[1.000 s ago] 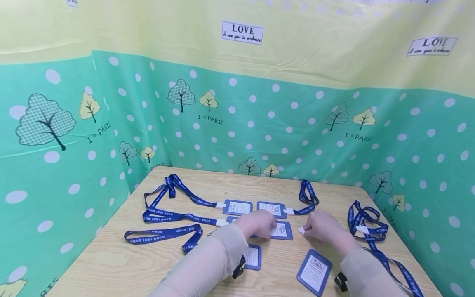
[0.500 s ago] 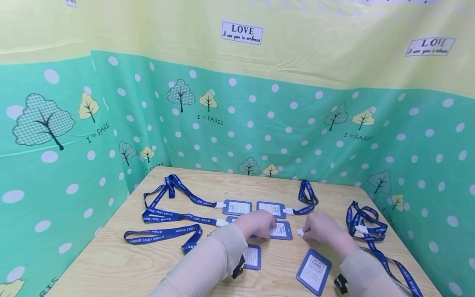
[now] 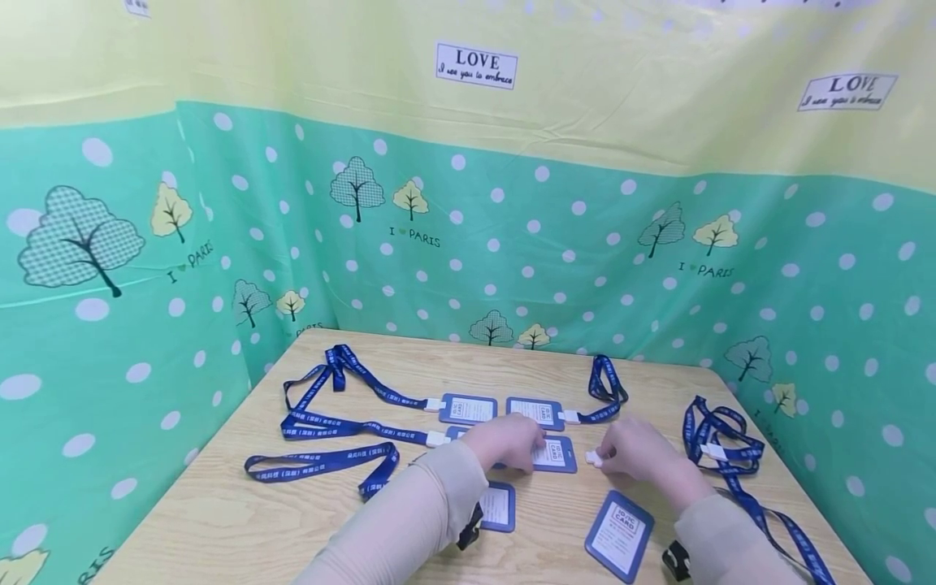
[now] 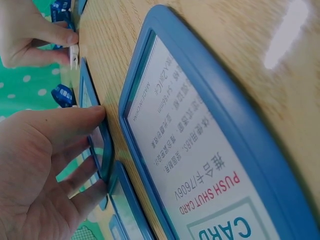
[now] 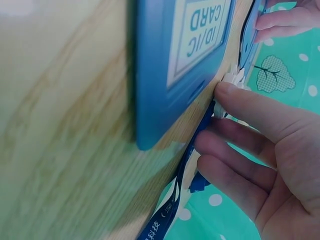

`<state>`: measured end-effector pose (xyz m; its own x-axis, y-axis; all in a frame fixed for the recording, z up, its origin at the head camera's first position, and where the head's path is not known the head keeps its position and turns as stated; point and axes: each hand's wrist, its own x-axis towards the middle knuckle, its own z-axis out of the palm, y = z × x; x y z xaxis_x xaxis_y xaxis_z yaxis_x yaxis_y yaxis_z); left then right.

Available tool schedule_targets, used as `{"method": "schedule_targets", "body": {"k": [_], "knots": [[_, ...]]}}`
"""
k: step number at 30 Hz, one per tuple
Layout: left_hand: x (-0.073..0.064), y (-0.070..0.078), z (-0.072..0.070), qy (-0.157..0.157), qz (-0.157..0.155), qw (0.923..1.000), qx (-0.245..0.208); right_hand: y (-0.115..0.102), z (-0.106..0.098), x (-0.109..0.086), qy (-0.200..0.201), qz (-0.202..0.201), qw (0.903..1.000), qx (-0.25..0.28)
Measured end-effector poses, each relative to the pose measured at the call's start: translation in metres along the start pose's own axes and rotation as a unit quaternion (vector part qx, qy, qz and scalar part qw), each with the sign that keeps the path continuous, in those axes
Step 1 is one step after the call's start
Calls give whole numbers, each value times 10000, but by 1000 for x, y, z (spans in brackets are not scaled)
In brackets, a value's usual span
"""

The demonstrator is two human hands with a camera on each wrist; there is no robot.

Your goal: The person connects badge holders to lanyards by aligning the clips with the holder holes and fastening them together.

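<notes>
In the head view my left hand (image 3: 512, 440) holds a blue ID badge holder (image 3: 559, 455) lying crosswise on the table. The left wrist view shows its thumb (image 4: 92, 118) on the near edge and fingers along the far side. My right hand (image 3: 638, 448) pinches a white lanyard clip (image 3: 593, 458) between thumb and fingers. The clip stands a short gap to the right of the holder's slotted end. Blue strap (image 5: 162, 220) trails from below that hand in the right wrist view. Another holder (image 3: 620, 535) lies tilted in front of the right hand.
Two badge holders, a left one (image 3: 469, 409) and a right one (image 3: 535, 413), lie farther back with lanyards clipped on. One more holder (image 3: 499, 507) is partly under the left sleeve. A loose lanyard (image 3: 322, 461) lies left; a tangled lanyard (image 3: 724, 435) lies right.
</notes>
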<state>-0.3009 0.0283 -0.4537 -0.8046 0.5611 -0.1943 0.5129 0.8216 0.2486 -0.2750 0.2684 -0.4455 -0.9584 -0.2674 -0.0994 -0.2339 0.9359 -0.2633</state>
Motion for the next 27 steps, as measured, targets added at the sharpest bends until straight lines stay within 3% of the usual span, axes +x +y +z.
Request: {"method": "schedule_targets", "body": {"k": [27], "knots": [[1,-1,1,-19,-62,9999,-143,0,0,1,35,-277,9990,-338]]}}
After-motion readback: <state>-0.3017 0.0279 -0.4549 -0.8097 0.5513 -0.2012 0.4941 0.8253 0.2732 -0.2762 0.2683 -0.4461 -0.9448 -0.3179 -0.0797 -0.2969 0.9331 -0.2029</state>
